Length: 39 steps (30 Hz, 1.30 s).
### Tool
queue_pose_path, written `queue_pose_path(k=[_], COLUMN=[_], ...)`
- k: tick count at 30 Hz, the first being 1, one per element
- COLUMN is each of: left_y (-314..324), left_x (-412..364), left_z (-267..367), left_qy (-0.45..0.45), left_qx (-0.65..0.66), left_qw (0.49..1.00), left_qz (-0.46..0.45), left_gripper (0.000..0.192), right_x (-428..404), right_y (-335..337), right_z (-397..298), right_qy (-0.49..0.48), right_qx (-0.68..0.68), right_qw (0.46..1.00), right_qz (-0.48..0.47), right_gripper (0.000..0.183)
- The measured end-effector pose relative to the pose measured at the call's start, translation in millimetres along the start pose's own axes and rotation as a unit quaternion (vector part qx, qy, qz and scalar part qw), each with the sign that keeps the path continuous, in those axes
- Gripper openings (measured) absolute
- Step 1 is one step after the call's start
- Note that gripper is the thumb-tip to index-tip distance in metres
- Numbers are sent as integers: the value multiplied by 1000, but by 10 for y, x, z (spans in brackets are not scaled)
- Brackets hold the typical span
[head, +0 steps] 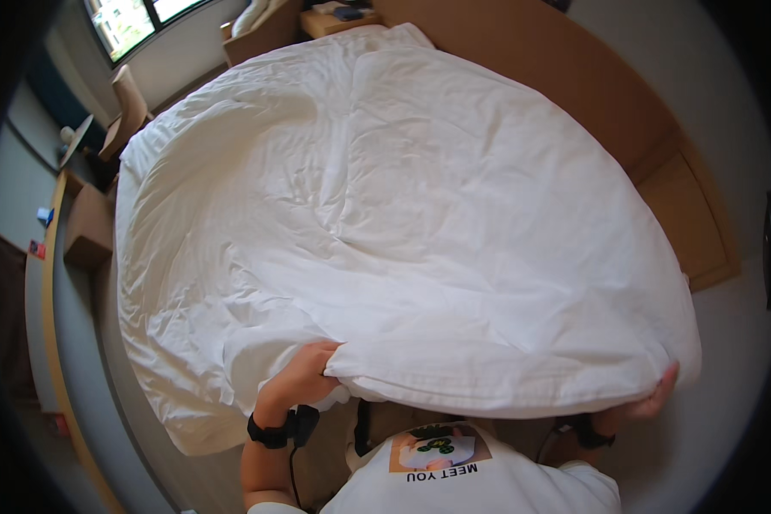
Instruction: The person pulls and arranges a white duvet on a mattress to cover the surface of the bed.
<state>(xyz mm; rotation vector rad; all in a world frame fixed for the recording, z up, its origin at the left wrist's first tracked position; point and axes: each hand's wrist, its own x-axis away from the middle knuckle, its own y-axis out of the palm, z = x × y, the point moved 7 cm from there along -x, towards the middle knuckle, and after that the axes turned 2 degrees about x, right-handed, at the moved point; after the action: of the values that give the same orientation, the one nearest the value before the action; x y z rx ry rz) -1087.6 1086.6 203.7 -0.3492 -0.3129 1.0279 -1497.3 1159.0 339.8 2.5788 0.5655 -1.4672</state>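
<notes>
A large white duvet [417,212] covers the bed in front of me, with creases across its middle and left part. My left hand [304,378] grips the duvet's near edge, its fingertips tucked out of sight in the cloth. At the right end of that same edge, my right hand [656,395] holds the cloth, thumb on top and most fingers hidden beneath. Between my hands the near edge is lifted and runs in a shallow curve close to my body.
A wooden headboard [520,70] borders the bed's right side, with a wooden bedside cabinet [681,218] at the right. Along the left runs a wood-edged counter [54,308] with a brown stool [90,228]. A chair [126,106] and a small round table [77,141] stand far left.
</notes>
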Motion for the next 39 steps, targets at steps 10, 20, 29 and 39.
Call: queue_pose_path(k=[10,20,29,39], left_y=[48,-695,240,482], left_x=[34,-420,-1787,-2973], left_z=[177,-393,322,-340], left_qy=[-114,-147,-85,-49], left_qx=[29,-76,-233,-331], left_qw=[989,934,877,861], left_qz=[-94,318,411,383], left_gripper=[29,33,48,33], right_x=[-62,-77,1420,1649], right_y=[-75,3352,4297,3909], right_z=[599,709,415,1027], right_qy=[-17,311,402,214], right_qx=[-8,-385,-447,-354], right_qw=[999,805,597,758], right_qz=[30,-327,-532,-504], right_gripper=[28,18,20,14])
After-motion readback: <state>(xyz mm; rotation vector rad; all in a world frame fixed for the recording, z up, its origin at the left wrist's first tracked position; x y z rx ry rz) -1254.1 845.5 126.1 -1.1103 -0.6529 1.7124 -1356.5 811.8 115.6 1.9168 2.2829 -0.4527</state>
